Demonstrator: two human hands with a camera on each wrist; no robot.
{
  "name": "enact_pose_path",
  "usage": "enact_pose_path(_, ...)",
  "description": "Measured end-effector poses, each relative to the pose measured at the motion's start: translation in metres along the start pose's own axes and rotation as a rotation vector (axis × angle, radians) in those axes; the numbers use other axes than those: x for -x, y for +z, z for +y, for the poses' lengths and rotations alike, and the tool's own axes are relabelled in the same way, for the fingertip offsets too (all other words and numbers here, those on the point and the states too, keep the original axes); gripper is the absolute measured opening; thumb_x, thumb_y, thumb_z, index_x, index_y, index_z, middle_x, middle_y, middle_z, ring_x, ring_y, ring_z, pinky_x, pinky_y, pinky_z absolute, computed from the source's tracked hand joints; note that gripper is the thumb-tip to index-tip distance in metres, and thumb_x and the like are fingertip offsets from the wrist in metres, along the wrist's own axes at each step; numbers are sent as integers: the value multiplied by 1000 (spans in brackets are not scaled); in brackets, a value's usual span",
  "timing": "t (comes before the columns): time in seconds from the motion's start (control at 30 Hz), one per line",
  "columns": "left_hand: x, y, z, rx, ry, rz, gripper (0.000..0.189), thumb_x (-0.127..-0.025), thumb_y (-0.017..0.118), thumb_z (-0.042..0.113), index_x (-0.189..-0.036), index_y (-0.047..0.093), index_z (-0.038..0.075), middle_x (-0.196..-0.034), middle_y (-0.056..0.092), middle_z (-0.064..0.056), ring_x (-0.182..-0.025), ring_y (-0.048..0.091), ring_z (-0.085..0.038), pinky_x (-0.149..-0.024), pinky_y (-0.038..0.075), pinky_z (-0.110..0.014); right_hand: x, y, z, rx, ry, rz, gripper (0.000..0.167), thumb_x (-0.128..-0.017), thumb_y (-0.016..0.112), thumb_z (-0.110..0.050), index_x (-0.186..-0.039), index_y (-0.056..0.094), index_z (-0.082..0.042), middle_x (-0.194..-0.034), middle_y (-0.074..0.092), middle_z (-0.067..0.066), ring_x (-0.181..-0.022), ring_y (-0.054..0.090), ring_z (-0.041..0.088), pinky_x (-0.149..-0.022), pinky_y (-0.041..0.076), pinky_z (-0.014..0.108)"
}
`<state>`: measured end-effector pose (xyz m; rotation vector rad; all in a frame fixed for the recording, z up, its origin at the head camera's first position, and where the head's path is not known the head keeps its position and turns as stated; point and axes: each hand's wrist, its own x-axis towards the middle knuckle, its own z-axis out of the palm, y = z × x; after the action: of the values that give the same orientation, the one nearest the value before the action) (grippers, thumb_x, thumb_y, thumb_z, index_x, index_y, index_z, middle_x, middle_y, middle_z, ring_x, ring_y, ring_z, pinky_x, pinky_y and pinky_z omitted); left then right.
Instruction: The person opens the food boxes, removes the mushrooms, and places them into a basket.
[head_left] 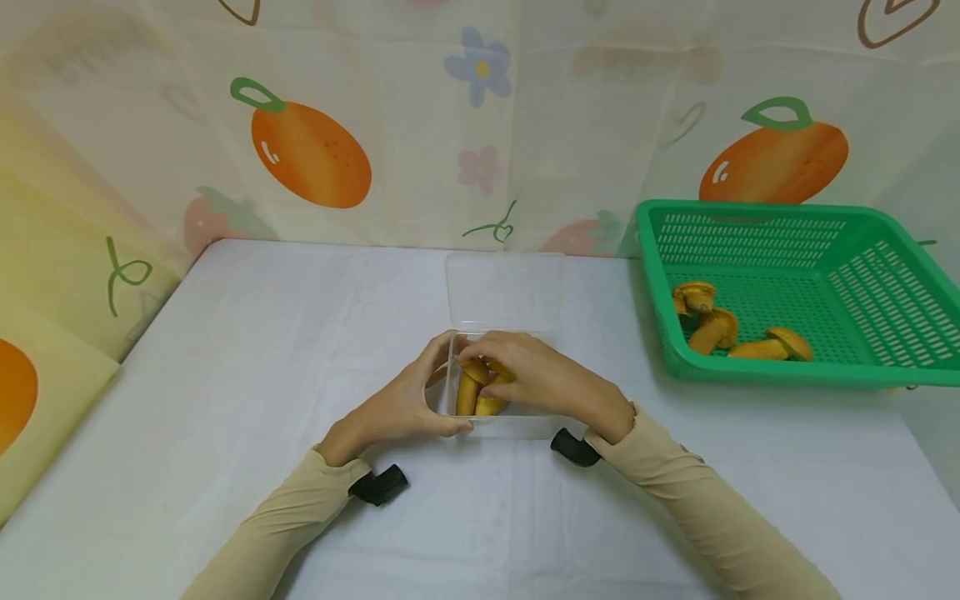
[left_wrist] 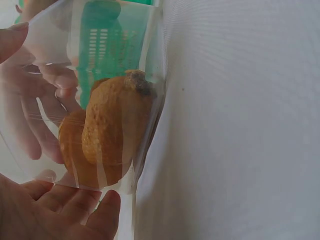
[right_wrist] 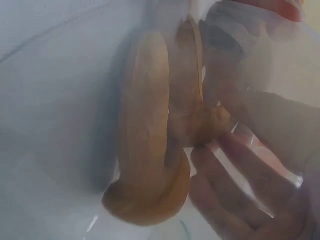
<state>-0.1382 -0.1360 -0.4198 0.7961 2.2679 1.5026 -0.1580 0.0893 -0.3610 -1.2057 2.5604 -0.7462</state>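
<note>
A clear plastic box [head_left: 517, 427] with its lid [head_left: 506, 290] raised at the back stands on the table. My left hand [head_left: 408, 396] grips the box's left end, thumb at the near side and fingers round the back. Inside lie yellow-brown mushrooms [head_left: 467, 393], seen through the wall as a bumpy mushroom [left_wrist: 117, 117] in the left wrist view and a long-stemmed one [right_wrist: 144, 107] in the right wrist view. My right hand [head_left: 536, 375] reaches in from above, its thumb and curled fingers on a mushroom, partly hidden by the hand.
A green plastic basket [head_left: 667, 337] stands at the back right, several mushrooms [head_left: 772, 346] in its left part. White cloth [head_left: 315, 333] covers the table, which meets a printed curtain [head_left: 405, 125] behind. Black wrist mounts [head_left: 380, 485] hang below both sleeves.
</note>
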Motion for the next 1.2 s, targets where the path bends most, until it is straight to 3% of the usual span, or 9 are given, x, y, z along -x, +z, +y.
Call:
enact_pose_path(0.47, 0, 0, 1, 11, 0, 4, 106, -74, 87, 17, -154, 17, 19, -157, 30, -1, -150, 26, -20, -124, 23, -51, -1, 2, 0, 23, 71, -34, 48, -83, 76, -3, -129, 64, -7, -131, 64, 6, -115, 61, 20, -98, 51, 36)
enact_pose_path(0.83, 0, 0, -1, 21, -2, 0, 107, -75, 86, 16, -155, 15, 14, -160, 25, -2, -151, 23, -22, -124, 22, -53, 2, 4, 5, -37, -32, 75, 53, -75, 86, -12, -125, 67, -12, -124, 63, 2, -112, 62, 20, -98, 53, 36)
enact_pose_path(1.2, 0, 0, -2, 15, 13, 2, 103, -75, 86, 19, -152, 18, 22, -157, 28, 1, -150, 26, -19, -124, 24, -52, 4, 7, 4, 3, -79, 73, 51, -74, 89, -16, -119, 64, -10, -125, 61, 2, -112, 60, 18, -96, 53, 33)
